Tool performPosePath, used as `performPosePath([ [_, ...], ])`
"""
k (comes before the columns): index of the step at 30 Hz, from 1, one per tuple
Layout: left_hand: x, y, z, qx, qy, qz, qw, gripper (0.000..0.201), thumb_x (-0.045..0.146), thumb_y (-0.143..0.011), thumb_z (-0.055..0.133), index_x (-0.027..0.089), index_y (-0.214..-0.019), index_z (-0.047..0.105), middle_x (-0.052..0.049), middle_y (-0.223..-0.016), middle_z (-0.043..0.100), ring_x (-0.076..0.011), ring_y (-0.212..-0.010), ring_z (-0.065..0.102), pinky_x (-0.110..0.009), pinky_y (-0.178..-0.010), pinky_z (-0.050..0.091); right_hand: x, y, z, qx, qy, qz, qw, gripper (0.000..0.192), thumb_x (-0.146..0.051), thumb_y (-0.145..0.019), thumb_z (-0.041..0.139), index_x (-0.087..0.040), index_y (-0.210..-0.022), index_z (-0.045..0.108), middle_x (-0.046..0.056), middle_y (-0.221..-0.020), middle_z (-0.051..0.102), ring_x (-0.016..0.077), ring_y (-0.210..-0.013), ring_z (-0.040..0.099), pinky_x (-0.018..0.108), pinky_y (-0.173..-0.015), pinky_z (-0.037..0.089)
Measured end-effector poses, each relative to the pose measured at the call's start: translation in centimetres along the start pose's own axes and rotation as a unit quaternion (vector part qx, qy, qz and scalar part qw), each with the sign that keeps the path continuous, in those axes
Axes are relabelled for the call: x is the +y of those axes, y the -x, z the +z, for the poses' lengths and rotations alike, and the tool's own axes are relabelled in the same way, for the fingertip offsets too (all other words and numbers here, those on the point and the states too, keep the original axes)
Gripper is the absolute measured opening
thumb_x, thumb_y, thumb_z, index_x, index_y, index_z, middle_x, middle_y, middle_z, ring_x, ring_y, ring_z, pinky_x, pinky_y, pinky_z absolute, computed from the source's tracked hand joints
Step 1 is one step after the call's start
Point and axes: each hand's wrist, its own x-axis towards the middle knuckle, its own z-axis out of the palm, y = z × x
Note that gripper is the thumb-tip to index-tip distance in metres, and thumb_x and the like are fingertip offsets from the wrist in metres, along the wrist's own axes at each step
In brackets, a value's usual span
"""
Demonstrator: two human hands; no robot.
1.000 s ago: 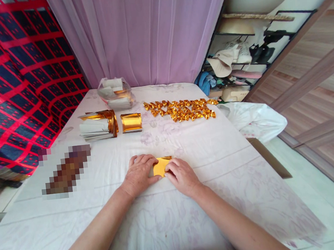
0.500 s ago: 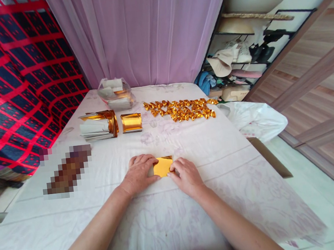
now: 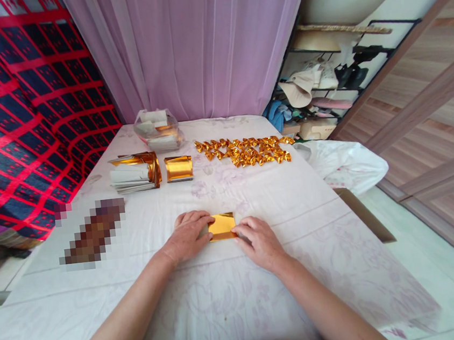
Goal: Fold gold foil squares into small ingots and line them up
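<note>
A small rectangle of gold foil paper [image 3: 222,227] lies on the table in front of me, its shiny side up. At its left edge, my left hand [image 3: 191,234] grips it with thumb and fingers. The right edge is pinched near the lower corner between the thumb and fingers of my right hand [image 3: 260,240]. Farther off stands a small stack of gold foil sheets [image 3: 179,168]. Left of that is a bigger pile of foil paper [image 3: 135,172] with grey-white backs showing. Several folded gold foil pieces [image 3: 249,150] lie in rows at the back right.
A clear plastic bag [image 3: 158,129] with more paper sits at the table's far edge. On the left, a pixelated patch [image 3: 95,231] hides an object. The pale flowered cloth [image 3: 232,294] covers the table. A white plastic bag [image 3: 343,163] and a loaded shelf [image 3: 323,84] are to the right.
Both hands keep hold of the gold foil paper. My right hand has shifted slightly right, and the left thumb has drawn back a little along the lower edge.
</note>
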Motion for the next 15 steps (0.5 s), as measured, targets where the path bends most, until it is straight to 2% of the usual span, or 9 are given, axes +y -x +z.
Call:
performPosePath([
  [4,0.40,-0.02,0.20,0.021,-0.007,-0.007,1.000,0.038,0.022,-0.081,0.055,0.026,-0.119,0.058,-0.004,-0.129,0.058,-0.0242,-0.122,0.048,-0.045,-0.106,0.029,-0.23,-0.04,-0.37,-0.011,0.028,-0.015,0.999,0.021,-0.025,-0.082,0.069,-0.022,-0.102,0.067,0.005,-0.101,0.062,0.0203,-0.095,0.057,0.035,-0.085,0.044],
  [10,0.32,-0.15,0.11,0.013,-0.006,-0.012,1.000,0.038,0.020,-0.080,0.053,0.027,-0.118,0.059,-0.003,-0.128,0.059,-0.0237,-0.121,0.048,-0.044,-0.105,0.030,0.02,-0.68,-0.39,-0.031,0.100,-0.057,0.993,0.011,-0.024,-0.089,0.062,-0.024,-0.097,0.069,0.003,-0.094,0.065,0.0179,-0.087,0.058,0.032,-0.076,0.039],
  [15,-0.03,-0.27,0.01,0.007,-0.007,-0.007,1.000,0.036,0.021,-0.085,0.047,0.028,-0.118,0.061,-0.002,-0.128,0.059,-0.0225,-0.121,0.048,-0.043,-0.104,0.030,0.16,-0.78,-0.19,-0.018,0.108,-0.067,0.992,0.012,-0.025,-0.092,0.058,-0.024,-0.093,0.069,0.002,-0.089,0.065,0.0169,-0.085,0.058,0.031,-0.074,0.036],
])
